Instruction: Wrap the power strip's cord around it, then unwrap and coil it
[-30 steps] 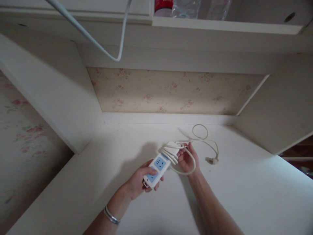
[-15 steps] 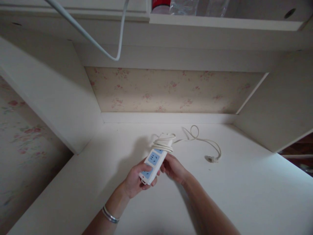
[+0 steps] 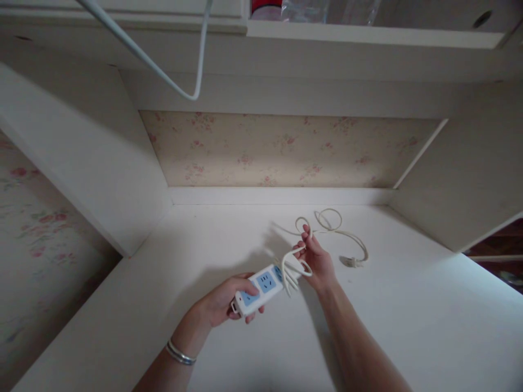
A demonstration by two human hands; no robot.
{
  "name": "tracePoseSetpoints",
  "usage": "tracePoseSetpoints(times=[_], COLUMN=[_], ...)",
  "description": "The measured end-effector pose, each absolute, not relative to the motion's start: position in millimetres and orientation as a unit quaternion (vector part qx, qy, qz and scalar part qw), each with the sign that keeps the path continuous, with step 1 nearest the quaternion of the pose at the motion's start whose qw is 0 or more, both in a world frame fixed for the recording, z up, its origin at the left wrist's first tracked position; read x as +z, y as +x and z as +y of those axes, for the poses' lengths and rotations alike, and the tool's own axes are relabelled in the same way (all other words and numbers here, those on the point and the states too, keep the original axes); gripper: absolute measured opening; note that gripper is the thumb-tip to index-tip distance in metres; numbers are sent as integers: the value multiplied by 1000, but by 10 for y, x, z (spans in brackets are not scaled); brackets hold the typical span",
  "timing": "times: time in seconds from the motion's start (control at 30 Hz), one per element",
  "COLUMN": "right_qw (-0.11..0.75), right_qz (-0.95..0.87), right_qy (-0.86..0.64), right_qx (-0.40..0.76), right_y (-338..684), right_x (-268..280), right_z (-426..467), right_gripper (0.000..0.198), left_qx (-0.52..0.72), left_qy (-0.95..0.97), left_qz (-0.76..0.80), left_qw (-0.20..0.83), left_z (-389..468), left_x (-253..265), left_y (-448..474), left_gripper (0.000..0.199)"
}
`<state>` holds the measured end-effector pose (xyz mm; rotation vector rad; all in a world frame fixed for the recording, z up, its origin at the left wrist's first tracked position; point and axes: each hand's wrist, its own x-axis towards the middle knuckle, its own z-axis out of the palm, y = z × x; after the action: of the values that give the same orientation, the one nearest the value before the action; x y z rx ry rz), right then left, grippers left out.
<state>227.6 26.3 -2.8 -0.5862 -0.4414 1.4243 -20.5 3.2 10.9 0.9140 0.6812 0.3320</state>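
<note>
A white power strip (image 3: 261, 288) with blue socket faces is gripped at its lower end by my left hand (image 3: 231, 296), thumb lying across a socket. Loops of its cream cord (image 3: 291, 277) are wound around the strip's far end. My right hand (image 3: 316, 258) is closed on a stretch of that cord just beyond the strip, fingers pinched near a small loop. From there the cord runs right over the white desk surface (image 3: 400, 305), makes another loop, and ends in a plug (image 3: 353, 262) lying on the desk.
White side panels (image 3: 93, 152) stand left and right, with a floral back wall (image 3: 265, 149) behind. Overhead, a shelf (image 3: 368, 37) holds a red item and clear plastic. A light grey bent tube (image 3: 139, 51) hangs down at upper left.
My right hand has moved up and right from beneath the strip and now holds the cord. The strip has turned flatter, its far end swinging right, and the wound loops look looser.
</note>
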Motion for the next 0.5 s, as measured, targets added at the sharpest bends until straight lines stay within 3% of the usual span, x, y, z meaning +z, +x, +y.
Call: tracePoseSetpoints(times=[0.13,0.23,0.5], right_qw=[743,713,525], right_qz=[-208,-249,-292], right_qy=[-321,-385,-370], right_qx=[549,530,709], right_y=[2275,2119,1785], right_x=[-90,-151,-212], right_z=[316,317,199], right_gripper=[20,23,25], left_qx=[272,353,327], left_qy=[383,345,351], left_qz=[362,355,239], left_qw=[805,794,844], left_z=[85,103,70], left_x=[101,126,139], left_y=[-183,-184,-236], left_gripper=[35,31,26])
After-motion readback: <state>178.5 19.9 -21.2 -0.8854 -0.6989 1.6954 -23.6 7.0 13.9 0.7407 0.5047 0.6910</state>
